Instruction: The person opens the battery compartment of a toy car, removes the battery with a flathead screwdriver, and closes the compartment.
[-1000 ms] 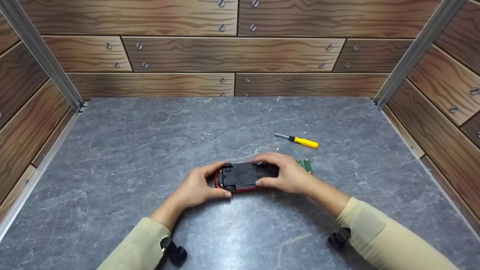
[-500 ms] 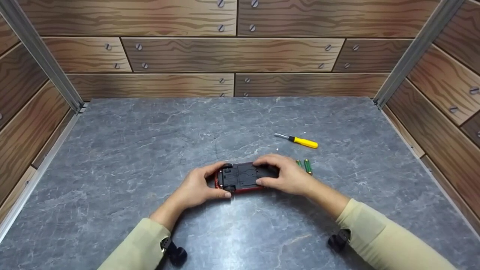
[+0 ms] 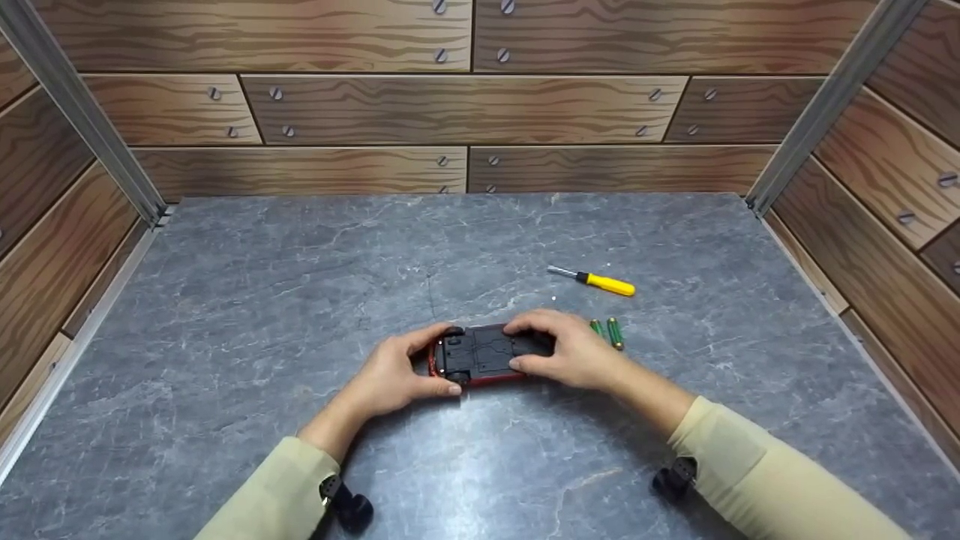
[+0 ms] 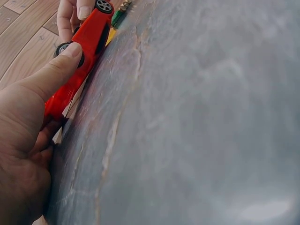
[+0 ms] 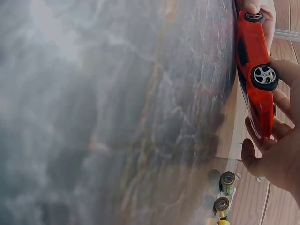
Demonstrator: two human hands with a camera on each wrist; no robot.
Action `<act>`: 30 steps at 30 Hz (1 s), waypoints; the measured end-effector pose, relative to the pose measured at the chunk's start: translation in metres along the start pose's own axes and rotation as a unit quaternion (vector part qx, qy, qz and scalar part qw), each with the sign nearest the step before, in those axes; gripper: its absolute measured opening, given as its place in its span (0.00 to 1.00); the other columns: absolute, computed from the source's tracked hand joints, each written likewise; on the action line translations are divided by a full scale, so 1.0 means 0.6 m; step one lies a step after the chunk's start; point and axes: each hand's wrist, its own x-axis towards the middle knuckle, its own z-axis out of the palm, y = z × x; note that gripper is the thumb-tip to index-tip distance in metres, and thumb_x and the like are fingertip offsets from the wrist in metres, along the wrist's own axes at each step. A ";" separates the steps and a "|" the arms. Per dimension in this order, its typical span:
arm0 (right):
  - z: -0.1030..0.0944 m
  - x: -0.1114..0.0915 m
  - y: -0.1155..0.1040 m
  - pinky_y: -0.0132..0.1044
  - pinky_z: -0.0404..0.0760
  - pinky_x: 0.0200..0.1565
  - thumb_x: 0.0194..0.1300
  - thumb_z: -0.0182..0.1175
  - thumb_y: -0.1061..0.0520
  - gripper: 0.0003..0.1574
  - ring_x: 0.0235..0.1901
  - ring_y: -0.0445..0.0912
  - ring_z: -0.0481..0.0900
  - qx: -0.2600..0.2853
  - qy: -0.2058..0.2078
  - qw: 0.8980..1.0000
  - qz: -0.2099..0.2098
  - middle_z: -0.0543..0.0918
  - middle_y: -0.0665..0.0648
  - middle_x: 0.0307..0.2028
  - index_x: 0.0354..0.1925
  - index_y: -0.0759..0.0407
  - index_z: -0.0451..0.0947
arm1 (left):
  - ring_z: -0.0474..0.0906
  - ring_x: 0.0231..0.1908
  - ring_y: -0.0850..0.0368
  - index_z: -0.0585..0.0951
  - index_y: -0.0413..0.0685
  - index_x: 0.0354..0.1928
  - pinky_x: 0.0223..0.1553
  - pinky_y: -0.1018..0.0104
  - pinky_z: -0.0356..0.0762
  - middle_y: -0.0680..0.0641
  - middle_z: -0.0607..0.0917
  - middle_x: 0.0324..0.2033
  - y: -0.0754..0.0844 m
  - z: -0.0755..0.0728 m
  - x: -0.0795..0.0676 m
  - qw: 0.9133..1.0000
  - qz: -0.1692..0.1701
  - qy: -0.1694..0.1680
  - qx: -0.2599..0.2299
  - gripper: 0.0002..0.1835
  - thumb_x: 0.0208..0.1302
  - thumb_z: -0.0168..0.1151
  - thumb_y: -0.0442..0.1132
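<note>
A red toy car (image 3: 491,351) lies upside down on the table, its black underside facing up. My left hand (image 3: 391,376) grips its left end, thumb along the near side by a wheel and fingers at the far side. At the other end, my right hand (image 3: 576,349) holds the car between thumb and fingers, covering part of the underside. In the left wrist view the left thumb (image 4: 58,68) presses by a wheel on the red body (image 4: 93,33). The right wrist view shows the car's side with spoked wheels (image 5: 264,75), the right fingers curled around its end.
Two green batteries (image 3: 615,333) lie just right of my right hand. Beyond them is a yellow-handled screwdriver (image 3: 609,285), with tiny light specks (image 3: 554,298) near it. Wood-patterned walls (image 3: 465,109) enclose the grey marbled table (image 3: 300,270) at the back and sides.
</note>
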 end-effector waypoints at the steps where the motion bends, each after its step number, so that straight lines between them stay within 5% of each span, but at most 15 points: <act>1: 0.000 0.000 0.000 0.56 0.72 0.69 0.64 0.76 0.44 0.26 0.64 0.52 0.78 -0.001 -0.001 1.000 0.002 0.84 0.52 0.62 0.59 0.45 0.84 | 0.73 0.70 0.47 0.74 0.51 0.76 0.76 0.47 0.63 0.47 0.79 0.70 -0.001 0.000 0.000 1.000 0.001 0.000 0.001 0.53 0.46 0.88 0.51; 12: -0.007 -0.016 0.010 0.55 0.75 0.68 0.69 0.72 0.41 0.33 0.64 0.50 0.79 0.018 0.025 0.999 -0.017 0.84 0.50 0.63 0.66 0.50 0.80 | 0.72 0.71 0.46 0.73 0.49 0.77 0.77 0.46 0.62 0.46 0.79 0.71 0.000 0.005 -0.002 1.000 -0.004 0.003 0.000 0.54 0.46 0.88 0.51; 22: -0.027 -0.047 0.030 0.57 0.71 0.71 0.65 0.77 0.48 0.36 0.68 0.53 0.77 0.048 0.052 0.997 -0.009 0.83 0.52 0.65 0.67 0.56 0.80 | 0.71 0.72 0.41 0.69 0.45 0.79 0.77 0.43 0.60 0.40 0.75 0.73 0.013 0.001 -0.008 1.000 -0.011 -0.008 0.026 0.57 0.47 0.87 0.51; 30: -0.032 -0.059 0.035 0.57 0.70 0.72 0.64 0.77 0.49 0.34 0.68 0.52 0.76 0.036 0.049 0.998 0.001 0.82 0.49 0.65 0.67 0.49 0.81 | 0.74 0.69 0.42 0.66 0.46 0.81 0.75 0.43 0.64 0.38 0.75 0.72 0.026 -0.007 -0.015 0.999 -0.011 -0.004 0.045 0.59 0.47 0.88 0.48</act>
